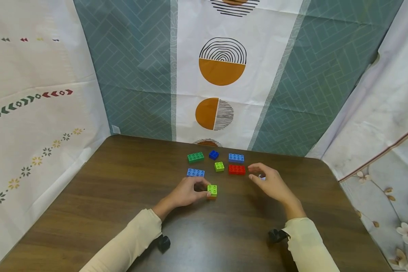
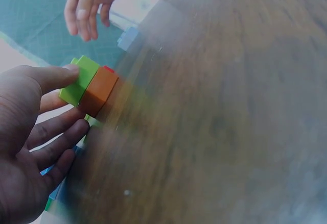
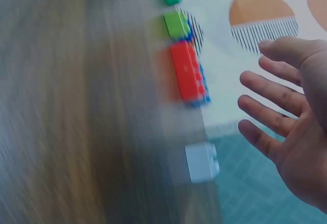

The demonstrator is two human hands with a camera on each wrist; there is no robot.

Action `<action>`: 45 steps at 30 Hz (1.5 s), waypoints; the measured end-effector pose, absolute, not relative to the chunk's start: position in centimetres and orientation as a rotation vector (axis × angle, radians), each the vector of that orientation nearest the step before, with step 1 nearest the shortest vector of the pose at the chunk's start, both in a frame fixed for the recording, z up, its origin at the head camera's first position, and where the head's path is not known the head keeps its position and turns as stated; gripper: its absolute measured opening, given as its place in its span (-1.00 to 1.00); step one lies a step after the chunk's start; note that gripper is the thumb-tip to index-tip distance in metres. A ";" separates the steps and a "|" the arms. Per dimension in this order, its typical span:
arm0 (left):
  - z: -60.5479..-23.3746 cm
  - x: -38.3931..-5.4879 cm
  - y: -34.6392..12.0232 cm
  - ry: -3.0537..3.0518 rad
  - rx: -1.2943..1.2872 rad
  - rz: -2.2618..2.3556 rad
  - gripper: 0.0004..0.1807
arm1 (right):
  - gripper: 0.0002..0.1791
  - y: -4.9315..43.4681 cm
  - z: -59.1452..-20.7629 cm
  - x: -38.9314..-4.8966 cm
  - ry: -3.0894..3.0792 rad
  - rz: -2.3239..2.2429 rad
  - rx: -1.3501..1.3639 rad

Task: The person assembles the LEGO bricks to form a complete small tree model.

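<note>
My left hand [image 1: 189,192] pinches a lime green brick [image 1: 212,190] between thumb and fingers. Directly under that brick sits an orange brick [image 2: 99,92], joined to it, near or on the table. My right hand [image 1: 268,182] hovers with relaxed, spread fingers and holds nothing. Just beyond it is a pale blue-grey brick [image 3: 201,162], which the fingers mostly hide in the head view. A red brick [image 1: 237,169] lies left of the right hand's fingertips. Behind the left hand is a blue brick [image 1: 195,172].
Farther back on the brown table [image 1: 98,211] lie a green brick [image 1: 195,157], a small dark blue brick [image 1: 214,155], another blue brick [image 1: 236,158] and a second lime brick [image 1: 219,166]. Patterned cloths [image 1: 139,75] hang behind the table and at both sides.
</note>
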State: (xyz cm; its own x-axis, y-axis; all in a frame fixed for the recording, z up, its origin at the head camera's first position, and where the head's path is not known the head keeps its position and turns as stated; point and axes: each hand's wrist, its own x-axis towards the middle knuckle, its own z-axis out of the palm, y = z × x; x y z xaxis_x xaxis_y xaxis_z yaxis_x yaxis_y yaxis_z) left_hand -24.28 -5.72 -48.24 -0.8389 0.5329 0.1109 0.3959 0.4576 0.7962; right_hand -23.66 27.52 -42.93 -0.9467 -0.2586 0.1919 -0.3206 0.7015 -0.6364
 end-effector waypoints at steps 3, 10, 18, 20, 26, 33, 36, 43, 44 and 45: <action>-48.2 -24.2 -5.7 2.546 0.814 1.321 -0.76 | -0.63 29.2 -43.0 -24.0 -2.799 1.077 0.421; -47.9 -24.3 -5.8 2.538 0.807 1.326 -0.76 | -0.57 32.6 -43.5 -24.7 -2.807 1.051 0.321; -48.0 -24.2 -5.9 2.532 0.803 1.322 -0.76 | -0.52 34.3 -45.0 -25.2 -2.898 1.058 0.311; -48.0 -24.2 -5.9 2.534 0.803 1.324 -0.75 | -0.53 34.3 -45.3 -25.2 -2.897 1.052 0.316; -48.0 -24.2 -5.8 2.536 0.807 1.326 -0.75 | -0.59 34.2 -46.0 -25.2 -2.933 0.989 0.277; -48.0 -24.2 -6.0 2.520 0.809 1.334 -0.76 | -0.59 33.9 -46.2 -25.1 -2.998 0.953 0.243; -48.0 -24.2 -6.0 2.515 0.805 1.335 -0.76 | -0.60 33.9 -46.2 -25.2 -3.013 0.953 0.216; -47.9 -24.2 -6.0 2.516 0.806 1.336 -0.76 | -0.59 33.1 -45.7 -24.7 -3.011 0.973 0.181; -47.9 -24.2 -6.0 2.519 0.807 1.334 -0.76 | -0.59 32.9 -45.5 -24.6 -3.003 0.977 0.186; -47.9 -24.2 -5.9 2.520 0.806 1.333 -0.76 | -0.59 32.6 -45.3 -24.5 -2.994 0.980 0.195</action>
